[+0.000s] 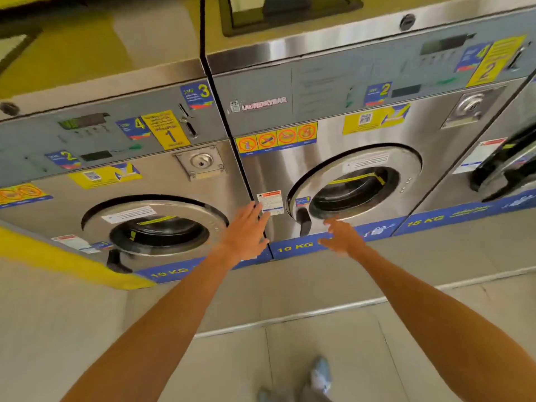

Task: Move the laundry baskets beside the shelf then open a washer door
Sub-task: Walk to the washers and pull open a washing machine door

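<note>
Two steel front-loading washers stand side by side before me. The middle washer's round door (354, 187) is closed, with a black handle (304, 221) at its left edge. My right hand (342, 235) hovers just right of and below that handle, fingers spread, holding nothing. My left hand (246, 232) reaches toward the seam between the two machines, fingers apart, near a small white warning sticker (271, 202). The left washer's door (155, 227) is also closed, and its black handle (116, 261) points down. No laundry baskets or shelf are in view.
A third, larger washer (501, 166) at the far right has a dark door that looks ajar. A raised tiled step (290, 314) runs along the foot of the machines. My shoes (319, 375) show on the tile floor. A yellow edge (58, 256) crosses at the left.
</note>
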The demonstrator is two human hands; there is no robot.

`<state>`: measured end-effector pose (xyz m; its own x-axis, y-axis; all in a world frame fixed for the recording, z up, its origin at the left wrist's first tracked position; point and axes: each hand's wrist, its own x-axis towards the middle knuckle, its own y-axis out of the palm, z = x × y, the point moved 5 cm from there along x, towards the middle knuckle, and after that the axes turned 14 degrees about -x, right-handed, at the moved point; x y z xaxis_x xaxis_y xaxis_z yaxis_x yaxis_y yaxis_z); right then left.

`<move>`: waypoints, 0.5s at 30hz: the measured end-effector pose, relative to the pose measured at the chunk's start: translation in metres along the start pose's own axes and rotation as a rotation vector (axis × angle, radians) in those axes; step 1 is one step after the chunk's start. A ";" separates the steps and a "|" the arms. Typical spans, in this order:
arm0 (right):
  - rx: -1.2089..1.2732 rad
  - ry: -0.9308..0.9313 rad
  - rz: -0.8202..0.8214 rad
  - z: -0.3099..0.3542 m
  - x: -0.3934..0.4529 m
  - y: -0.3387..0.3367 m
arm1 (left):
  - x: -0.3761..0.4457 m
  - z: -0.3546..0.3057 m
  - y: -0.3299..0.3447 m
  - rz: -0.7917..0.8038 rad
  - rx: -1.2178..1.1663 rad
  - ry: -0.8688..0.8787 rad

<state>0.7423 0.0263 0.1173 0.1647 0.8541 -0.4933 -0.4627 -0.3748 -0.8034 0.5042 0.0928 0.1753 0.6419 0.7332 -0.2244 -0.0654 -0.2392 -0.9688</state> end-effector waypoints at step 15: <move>0.487 0.132 -0.319 0.000 0.171 0.121 | 0.107 0.079 0.103 -0.283 0.450 0.343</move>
<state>0.7147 0.1268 -0.0641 0.4540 0.8334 -0.3152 -0.7137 0.1284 -0.6885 0.5055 0.1969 0.0429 0.8848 0.4654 0.0217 -0.1238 0.2799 -0.9520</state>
